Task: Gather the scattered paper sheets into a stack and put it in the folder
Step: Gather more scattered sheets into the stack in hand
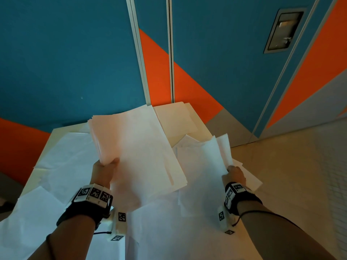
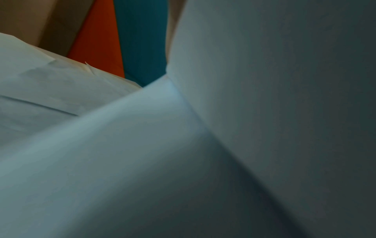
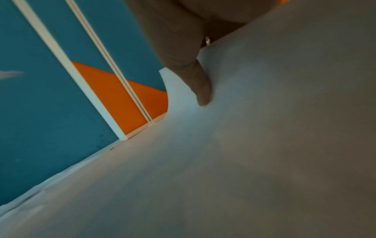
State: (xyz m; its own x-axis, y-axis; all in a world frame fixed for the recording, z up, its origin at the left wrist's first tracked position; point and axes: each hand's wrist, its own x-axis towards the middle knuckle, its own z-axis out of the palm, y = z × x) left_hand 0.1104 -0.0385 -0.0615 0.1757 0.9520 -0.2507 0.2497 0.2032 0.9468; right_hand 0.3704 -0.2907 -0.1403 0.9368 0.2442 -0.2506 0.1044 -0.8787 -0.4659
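We see the bench (image 1: 47,147) littered with loose paper sheets (image 1: 62,166), and above its middle a stack (image 1: 137,147) lifted off it. Our left hand (image 1: 105,169) grips the stack's near-left corner (fingers hidden beneath), while our right hand (image 1: 235,175) pinches a single curling sheet (image 1: 201,166) at the right.

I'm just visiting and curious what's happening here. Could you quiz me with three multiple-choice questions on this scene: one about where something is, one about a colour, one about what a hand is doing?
1. Where is the thick bundle of paper?
A. In the left hand, lifted
B. On the floor
C. In a drawer

2. What colours is the wall?
A. Green and yellow
B. Blue and orange
C. Plain white

3. What is the right hand doing?
A. Hanging idle
B. Pointing at the wall
C. Gripping sheets

Answers:
1 A: the left hand grips the bundle by its corner.
2 B: the wall shows both.
3 C: the right hand pinches sheets.
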